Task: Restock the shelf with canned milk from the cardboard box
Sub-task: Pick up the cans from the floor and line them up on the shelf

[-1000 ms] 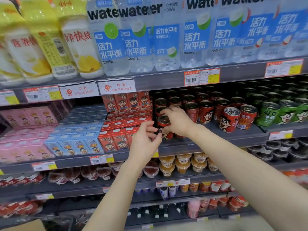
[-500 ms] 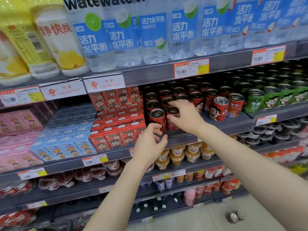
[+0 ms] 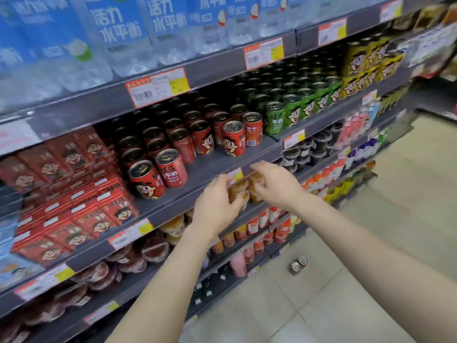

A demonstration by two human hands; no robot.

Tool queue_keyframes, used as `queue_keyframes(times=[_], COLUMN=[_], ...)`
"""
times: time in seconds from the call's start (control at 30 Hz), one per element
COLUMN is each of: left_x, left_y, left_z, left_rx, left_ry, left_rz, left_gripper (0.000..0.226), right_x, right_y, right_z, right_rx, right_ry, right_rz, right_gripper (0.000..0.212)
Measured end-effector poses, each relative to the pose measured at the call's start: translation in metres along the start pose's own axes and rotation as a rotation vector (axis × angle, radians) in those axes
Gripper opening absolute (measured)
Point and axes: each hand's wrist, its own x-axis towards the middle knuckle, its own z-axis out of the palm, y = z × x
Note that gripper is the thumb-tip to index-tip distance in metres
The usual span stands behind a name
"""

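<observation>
Red milk cans (image 3: 183, 147) above the left hand (image 3: 215, 209)

a shop: price-tagged shelves (image 3: 222, 167) of drink cans (image 3: 234, 139) and bottles (image 3: 128, 33)

1. Top row: clear water bottles (image 3: 128, 35) with blue labels and white characters, blurred.
2. Middle row, left: red cartons (image 3: 74, 194) printed with a cartoon face, stacked in layers.
3. Same row, right of centre: green cans (image 3: 291, 112) in ranks running far back. Further right are yellow packs (image 3: 368, 63) with the same face.
4. Price tag (image 3: 158, 86), orange, white and yellow, on the rail edge; print unreadable.
5. Lower rows: orange fruit cups (image 3: 173, 227); dark lidded cups (image 3: 311, 149) to the right; reddish tubs (image 3: 138, 256) lower left.
6. Near right: pale floor tiles (image 3: 346, 293).
</observation>
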Motion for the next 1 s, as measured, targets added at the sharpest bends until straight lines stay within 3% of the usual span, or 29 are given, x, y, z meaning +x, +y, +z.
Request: queue_keyframes(times=[0.13,0.33,0.53,0.83,1.0], left_x=[0.017,0.044,0.062,0.082,0.098], left_y=[0.052,0.143,0.214,0.233,0.215], left_z=[0.04,0.109,0.185,0.285,0.342], left_rx=[0.006,0.082,0.149,0.313,0.354], left_ry=[-0.05,-0.116,-0.194,-0.401,-0.509], left_rz=[0.084,0.15,0.186,0.157,0.057], left_gripper=[0.051,0.055,0.054,0.042,0.047], right_x=[-0.026,-0.064,-0.092,-0.087,-0.075], right_y=[0.056,0.159,0.26,0.364,0.402], right_z=[-0.024,-0.064,-0.081,-0.035,-0.01], right_rx=[0.012,-0.026,-0.034,-0.038,-0.011], right_ry=[-0.029,-0.09,-0.123,-0.262,-0.358], right_rz=[0.134,0.299,0.388,0.408,0.406], right_gripper=[0.042,0.051,0.024,0.04,0.047])
